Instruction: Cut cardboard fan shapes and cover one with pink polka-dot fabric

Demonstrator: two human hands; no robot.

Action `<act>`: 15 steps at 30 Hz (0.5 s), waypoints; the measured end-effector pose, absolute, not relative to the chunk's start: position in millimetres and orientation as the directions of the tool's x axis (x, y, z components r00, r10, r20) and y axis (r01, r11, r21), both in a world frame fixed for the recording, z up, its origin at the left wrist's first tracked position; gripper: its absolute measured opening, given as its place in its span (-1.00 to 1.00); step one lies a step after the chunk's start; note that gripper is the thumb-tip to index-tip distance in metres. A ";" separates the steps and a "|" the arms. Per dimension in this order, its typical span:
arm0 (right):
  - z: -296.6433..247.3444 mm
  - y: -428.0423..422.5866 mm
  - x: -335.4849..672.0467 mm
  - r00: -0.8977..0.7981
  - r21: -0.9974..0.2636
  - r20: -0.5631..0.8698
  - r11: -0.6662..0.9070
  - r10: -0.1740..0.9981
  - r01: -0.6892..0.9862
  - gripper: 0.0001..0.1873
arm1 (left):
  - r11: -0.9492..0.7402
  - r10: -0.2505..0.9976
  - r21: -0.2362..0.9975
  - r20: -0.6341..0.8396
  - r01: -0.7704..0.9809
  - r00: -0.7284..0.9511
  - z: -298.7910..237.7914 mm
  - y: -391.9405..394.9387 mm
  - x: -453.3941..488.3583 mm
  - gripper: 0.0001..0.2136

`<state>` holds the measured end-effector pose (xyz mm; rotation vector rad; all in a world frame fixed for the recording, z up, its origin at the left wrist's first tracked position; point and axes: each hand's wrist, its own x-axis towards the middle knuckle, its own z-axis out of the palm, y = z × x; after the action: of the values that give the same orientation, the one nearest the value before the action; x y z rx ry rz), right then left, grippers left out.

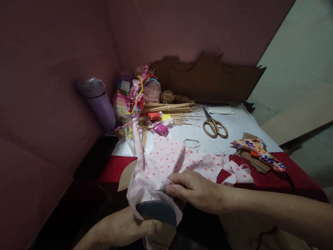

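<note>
Left hand: closed on the near side [126, 225], thumb across the front of a round-edged piece [157, 213], the other fingers out of sight behind it.
Round-edged piece: held up in front of the worktop's near edge, dark on its upper part and tan below.
Right hand: narrowed to a pinch [198, 190] at the spotted cloth [165, 154], just above the piece; a thin grey sliver shows at the fingertips, too small to name.
Spotted cloth: round the piece's upper rim and hanging below it, the rest spreading over the worktop's near edge, with a ragged strip trailing right.
Wrapping so far: cloth already gathered about the piece, by the look of it only partly; the dark face is bare and much of the fabric lies loose. Whether any of it is fastened, I cannot tell.
Near edge, left: a curved tan card [126, 176], partly under the cloth.
Near right corner: a patterned glue gun [259, 153] lying over cardboard scraps [254, 160], apart from both hands.
Middle of the worktop: brass-handled scissors [215, 127] on the white sheet [243, 127], not in use.
Far left corner: thin sticks [172, 107], bright packets [161, 130], fuzzy coloured stems [139, 92] and a twine ball [167, 96], crowded together.
Far edge: torn brown cardboard [206, 80] against the wall.
</note>
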<state>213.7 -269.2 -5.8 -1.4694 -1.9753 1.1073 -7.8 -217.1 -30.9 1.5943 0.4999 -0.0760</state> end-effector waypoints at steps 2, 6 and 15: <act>-4.6 -270.3 214.4 -0.345 -0.803 -0.116 0.116 0.931 0.584 -0.65 | 0.000 0.275 0.934 -0.342 0.356 0.898 -32.5 -217.3 -7.7 -0.79; 1.2 -272.2 214.4 -0.345 -0.757 -0.121 0.138 0.931 0.639 -0.63 | -0.013 0.262 0.943 -0.317 0.332 0.911 -34.6 -217.8 -6.2 -0.81; -1.4 -270.3 206.9 -0.299 -0.763 -0.115 0.108 0.947 0.638 -0.63 | 0.038 0.232 0.954 -0.298 0.298 0.926 -29.8 -219.2 -2.4 -0.73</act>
<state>206.9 -270.3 -1.4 -1.5430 -1.9893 1.0359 -2.4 -219.2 -29.8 1.5476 0.4266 -0.0527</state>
